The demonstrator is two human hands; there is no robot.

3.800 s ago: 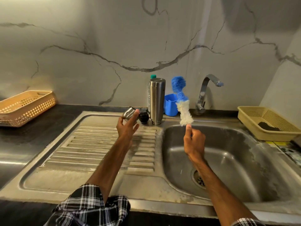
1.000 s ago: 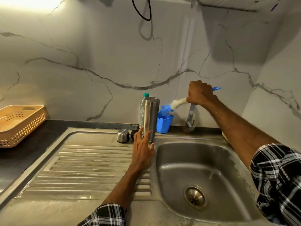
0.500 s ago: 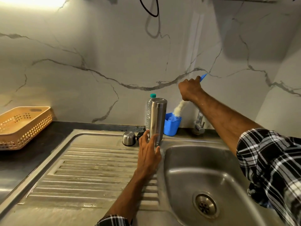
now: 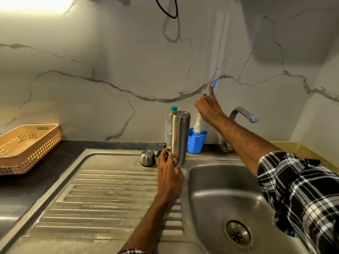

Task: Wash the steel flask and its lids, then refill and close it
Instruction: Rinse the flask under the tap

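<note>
Standing upright on the drainboard edge, the steel flask is touched low on its body by the fingertips of the left hand, spread loosely and not closed around it. Just left, a steel cap is seen. Farther back, the right hand is half closed on the bottle brush, head down in the blue cup.

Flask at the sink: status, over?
Left hand closing on flask, fingers touching its base. Right hand setting brush in blue cup. Steel cap on drainboard. Nothing blocking.
</note>
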